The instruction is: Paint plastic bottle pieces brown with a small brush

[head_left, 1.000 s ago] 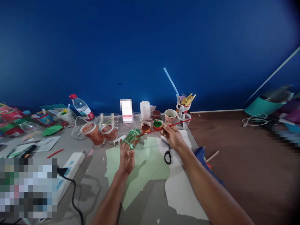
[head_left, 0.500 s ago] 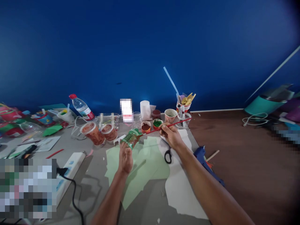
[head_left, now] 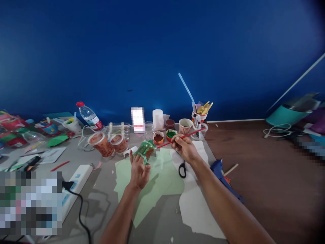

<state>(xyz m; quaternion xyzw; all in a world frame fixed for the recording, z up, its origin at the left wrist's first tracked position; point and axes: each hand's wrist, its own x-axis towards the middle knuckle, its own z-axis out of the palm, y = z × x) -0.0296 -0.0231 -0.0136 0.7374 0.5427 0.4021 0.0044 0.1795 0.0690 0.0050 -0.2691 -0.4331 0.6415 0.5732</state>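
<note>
My left hand (head_left: 140,171) holds a clear plastic cup (head_left: 147,149), tipped on its side and smeared with green paint; some of its fingers are at the open rim, and whether they reach inside I cannot tell. My right hand (head_left: 185,146) pinches a thin red paintbrush (head_left: 193,132), its tip pointing left, close to the cup's painted end. Just behind the brush stand a small paper cup of green paint (head_left: 171,134) and one of brown paint (head_left: 158,137). Pale green paper (head_left: 154,189) lies under the left hand.
Black-handled scissors (head_left: 182,170) rest on white paper (head_left: 195,210) below my right hand. Two brown-painted cups (head_left: 103,146) and a water bottle (head_left: 88,115) stand left. A power strip (head_left: 76,179) with a black cord lies front left. A blue glue gun (head_left: 223,176) is at the right table edge.
My left hand has turned the plastic cup slightly, and its fingers have shifted at the rim. The brush tip has drawn back a little to the right.
</note>
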